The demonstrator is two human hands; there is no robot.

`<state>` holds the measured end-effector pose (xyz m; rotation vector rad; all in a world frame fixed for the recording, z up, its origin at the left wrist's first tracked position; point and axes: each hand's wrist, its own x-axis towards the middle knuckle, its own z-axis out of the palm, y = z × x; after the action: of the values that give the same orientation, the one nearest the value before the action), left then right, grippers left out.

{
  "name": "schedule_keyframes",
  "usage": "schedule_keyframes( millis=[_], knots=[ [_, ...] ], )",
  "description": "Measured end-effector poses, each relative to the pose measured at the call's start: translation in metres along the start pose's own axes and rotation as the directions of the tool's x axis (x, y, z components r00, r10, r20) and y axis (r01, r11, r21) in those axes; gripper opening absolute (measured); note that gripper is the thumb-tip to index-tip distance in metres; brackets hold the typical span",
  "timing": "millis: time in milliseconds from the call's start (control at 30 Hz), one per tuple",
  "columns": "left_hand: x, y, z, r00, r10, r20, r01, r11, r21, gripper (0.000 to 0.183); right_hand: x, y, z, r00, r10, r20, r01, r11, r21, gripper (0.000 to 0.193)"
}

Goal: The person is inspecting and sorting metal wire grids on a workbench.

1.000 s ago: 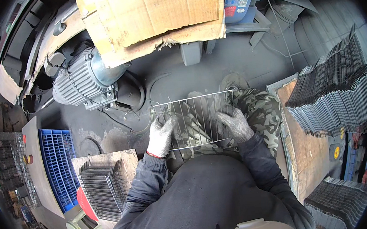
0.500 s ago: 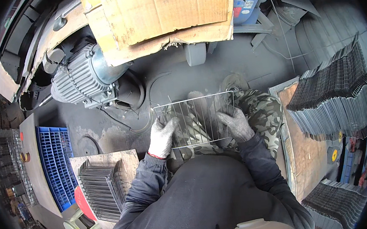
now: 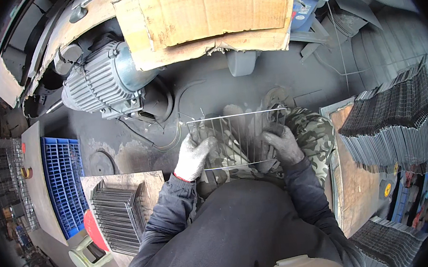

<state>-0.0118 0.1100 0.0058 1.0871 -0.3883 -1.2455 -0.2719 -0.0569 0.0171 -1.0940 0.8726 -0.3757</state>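
A wire rack (image 3: 243,113), a thin metal frame crossed by several rods, is held in front of me above my camouflage trousers. My left hand (image 3: 193,156), in a pale work glove with a red cuff edge, closes on its left side, thumb resting toward the inside. On the opposite side my right hand (image 3: 283,144), in a greyer, dirtier glove, grips the rack in the same way. The fingers of both hands are partly hidden behind the rack.
At right, a tall stack of wire racks (image 3: 391,123) stands on a wooden board (image 3: 355,187). Another stack (image 3: 117,218) sits at left, near a blue plastic crate (image 3: 65,184) and a green stool (image 3: 85,256). Ahead are an electric motor (image 3: 98,80) and cardboard sheets (image 3: 208,12).
The view has shifted slightly, so the hands and rack appear a little further right. Both hands keep their hold on the rack.
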Motion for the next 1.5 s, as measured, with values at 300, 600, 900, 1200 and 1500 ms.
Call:
schedule_keyframes(
  millis=[300, 600, 900, 1200, 1500],
  knots=[
    [0.005, 0.016, 0.032, 0.994, 0.098, -0.052, -0.086, 0.975, 0.203, 0.019, 0.005, 0.005, 0.001, 0.990, -0.085, -0.111, 0.081, 0.996, -0.040, 0.021],
    [0.017, 0.011, 0.048, 0.962, 0.216, -0.167, -0.146, 0.924, 0.355, 0.012, 0.009, -0.010, 0.010, 0.976, -0.054, -0.212, 0.071, 0.995, 0.074, 0.017],
    [0.097, 0.002, 0.067, 0.997, -0.062, -0.044, 0.074, 0.937, 0.343, 0.026, 0.026, -0.020, -0.031, 0.884, -0.147, -0.444, 0.141, 0.989, -0.047, 0.017],
    [0.123, -0.008, 0.062, 0.988, -0.113, -0.106, 0.142, 0.933, 0.331, 0.033, 0.047, -0.046, -0.040, 0.888, -0.178, -0.423, 0.138, 0.983, -0.125, 0.020],
    [0.157, -0.035, 0.097, 0.971, -0.233, -0.052, 0.238, 0.964, 0.120, 0.026, 0.020, -0.079, -0.085, 0.893, -0.030, -0.449, 0.034, 0.999, 0.000, 0.029]
  ],
)
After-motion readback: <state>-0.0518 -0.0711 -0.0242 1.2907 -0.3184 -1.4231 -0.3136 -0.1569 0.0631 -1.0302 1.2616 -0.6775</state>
